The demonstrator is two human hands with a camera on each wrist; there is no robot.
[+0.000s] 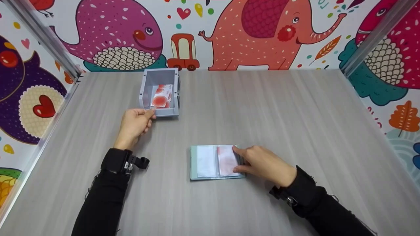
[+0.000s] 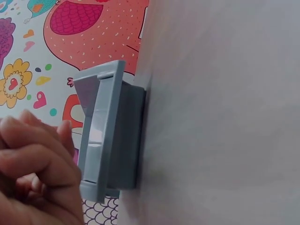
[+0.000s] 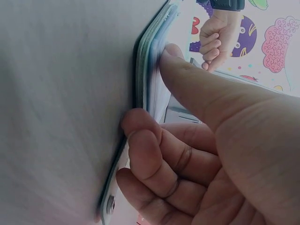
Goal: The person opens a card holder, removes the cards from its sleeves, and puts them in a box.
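Observation:
A small open card album (image 1: 206, 162) with a pale green cover lies on the table, clear pockets facing up. Its right pocket shows a pinkish card (image 1: 227, 160). My right hand (image 1: 267, 165) grips the album's right edge: the thumb (image 3: 176, 70) lies on the pages, and other fingers curl at the edge. Farther back, a grey plastic bin (image 1: 167, 112) holds red and white cards (image 1: 160, 98). At its near left corner is my left hand (image 1: 135, 124), fingers curled, fingertips by the rim. No held thing shows in it; its fingertips are partly hidden.
The bin stands near the back wall (image 1: 187, 19), which is printed with cartoon animals. Similar panels flank the wood-grain table (image 1: 262, 108) on the left and right. A metal snap (image 3: 111, 205) shows on the album's cover strap.

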